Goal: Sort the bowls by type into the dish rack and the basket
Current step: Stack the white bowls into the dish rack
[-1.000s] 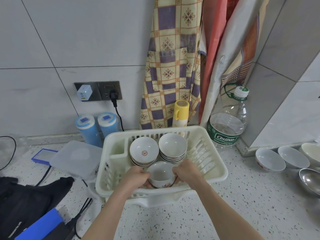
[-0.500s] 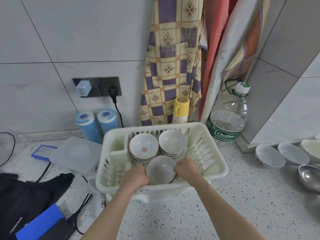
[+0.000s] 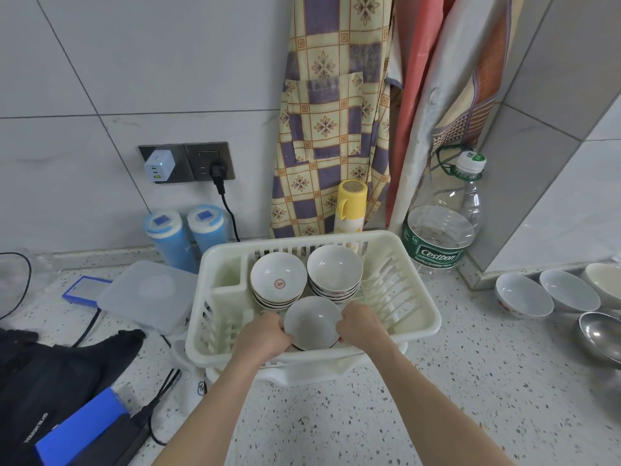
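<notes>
Nearest us, our left hand (image 3: 260, 338) and right hand (image 3: 361, 326) had their fingers curled round opposite edges of one white bowl (image 3: 312, 322), pinching its rim from both sides just inside the front wall of the dish rack (image 3: 420, 326). The bowl sat low in the rack, and a dark edge beneath it suggested it was on top of another — we could not tell how many. We judged the risk lay right there: if either hand let go first, the bowl could tip toward the released side and knock the rack wall. Just behind it stood two stacks, the red-marked bowls (image 3: 278, 280) on the left and the plain stack (image 3: 334, 272) on the right; pushing the held bowl forward could nudge them. Off to the right on the counter, the loose bowls (image 3: 522, 295) and a steel bowl (image 3: 601, 334) waited, well apart from the rack — no basket was clearly visible to us.
</notes>
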